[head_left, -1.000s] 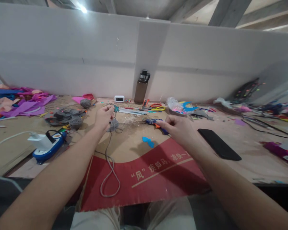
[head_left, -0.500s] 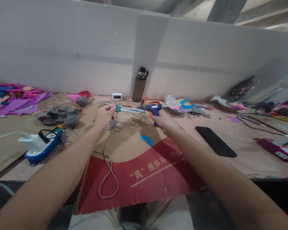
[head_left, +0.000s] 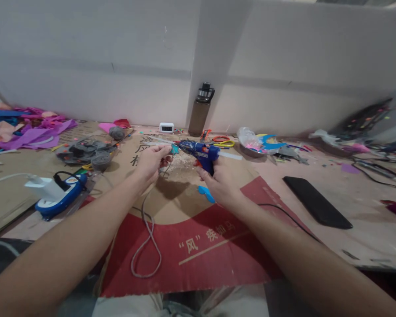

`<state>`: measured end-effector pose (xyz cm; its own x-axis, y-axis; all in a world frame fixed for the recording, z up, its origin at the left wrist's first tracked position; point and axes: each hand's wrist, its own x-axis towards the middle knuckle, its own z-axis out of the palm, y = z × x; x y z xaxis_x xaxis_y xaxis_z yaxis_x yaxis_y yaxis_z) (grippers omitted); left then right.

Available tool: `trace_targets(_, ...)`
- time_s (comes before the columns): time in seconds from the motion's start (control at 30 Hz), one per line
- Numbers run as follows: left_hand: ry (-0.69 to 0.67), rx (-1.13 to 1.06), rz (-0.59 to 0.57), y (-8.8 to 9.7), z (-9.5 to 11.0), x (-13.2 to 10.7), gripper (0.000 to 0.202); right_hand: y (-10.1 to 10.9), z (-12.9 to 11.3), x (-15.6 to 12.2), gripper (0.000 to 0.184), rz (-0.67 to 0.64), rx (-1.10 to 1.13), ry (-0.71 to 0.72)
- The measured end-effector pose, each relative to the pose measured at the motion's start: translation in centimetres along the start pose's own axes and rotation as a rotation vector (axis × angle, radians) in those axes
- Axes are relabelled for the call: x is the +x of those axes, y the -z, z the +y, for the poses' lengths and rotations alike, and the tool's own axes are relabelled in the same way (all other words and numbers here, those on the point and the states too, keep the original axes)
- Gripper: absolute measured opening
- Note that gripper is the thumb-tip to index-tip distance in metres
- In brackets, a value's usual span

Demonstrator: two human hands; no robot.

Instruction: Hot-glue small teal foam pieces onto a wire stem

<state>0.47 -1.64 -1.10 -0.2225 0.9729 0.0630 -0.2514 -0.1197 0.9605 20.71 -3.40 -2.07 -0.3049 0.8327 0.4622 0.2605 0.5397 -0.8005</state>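
Observation:
My left hand (head_left: 153,164) is closed in a pinch on a small teal star-shaped piece (head_left: 174,149). Wrapped round the handle of a blue glue gun (head_left: 203,152) is my right hand (head_left: 219,176). The gun's nozzle points left, right at the teal piece; whether they touch I cannot tell. A whitish glue stick (head_left: 230,155) sticks out of the gun's back. Grey yarn (head_left: 147,233) hangs below my left hand and loops over the red part of the cardboard (head_left: 231,259). A bright blue cutout (head_left: 206,193) lies beneath the gun.
A black phone (head_left: 317,202) lies at right, a blue power strip (head_left: 64,198) at left. Along the back stand a white clock (head_left: 166,128), a dark bottle (head_left: 199,114) and a bowl (head_left: 251,152) of scraps. Yellow-and-red-handled scissors (head_left: 224,141) lie behind the gun.
The glue gun in my right hand has come from the back of the table to the teal piece, its nozzle now pointing left at it. The view has tilted down slightly.

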Motion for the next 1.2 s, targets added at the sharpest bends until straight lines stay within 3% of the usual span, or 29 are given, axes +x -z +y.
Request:
trace_targets(0.23, -0.029, -0.006, -0.001, -0.3, 0.2, -0.4, 0.016, 0.3, -0.5, -0.1, 0.032, 0.013, -0.188, 0.071)
trace_targets(0.83, -0.139, 0.131, 0.047, -0.6, 0.5, -0.9, 0.015, -0.2, -0.5, -0.3, 0.028, 0.015, -0.289, 0.144)
trace_targets(1.2, -0.142, 0.156, 0.045, -0.7, 0.6, -1.1, 0.016, 0.1, -0.9, -0.5, 0.032, 0.028, -0.325, 0.102)
